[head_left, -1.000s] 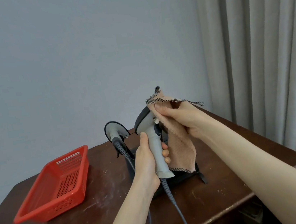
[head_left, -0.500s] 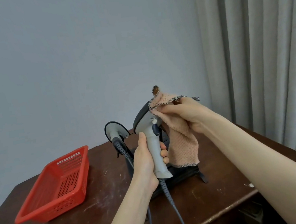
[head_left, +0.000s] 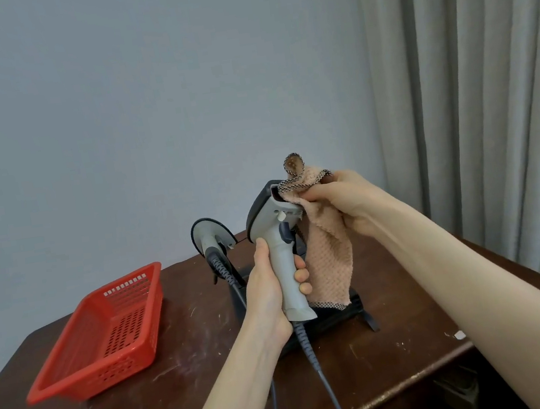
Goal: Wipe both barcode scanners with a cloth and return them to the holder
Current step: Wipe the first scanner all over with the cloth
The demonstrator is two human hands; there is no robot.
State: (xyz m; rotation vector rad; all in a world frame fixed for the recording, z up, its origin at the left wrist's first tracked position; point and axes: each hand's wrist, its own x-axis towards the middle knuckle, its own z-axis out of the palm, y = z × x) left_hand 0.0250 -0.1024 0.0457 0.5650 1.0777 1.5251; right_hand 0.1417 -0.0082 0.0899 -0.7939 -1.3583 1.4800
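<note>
- Left hand [head_left: 266, 294] gripped the grey scanner [head_left: 276, 237] upright above the holder [head_left: 332, 319]
- Right hand [head_left: 340, 202] pinched the cloth [head_left: 329, 258] against the scanner's head

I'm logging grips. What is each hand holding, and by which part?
The left hand grips the scanner by its handle; the right hand holds the cloth near its top edge, pressed to the scanner's head.

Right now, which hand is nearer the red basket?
Left. The left hand grips the scanner right of the red basket; the right hand holds the cloth at the scanner's head, farther right and higher.
</note>
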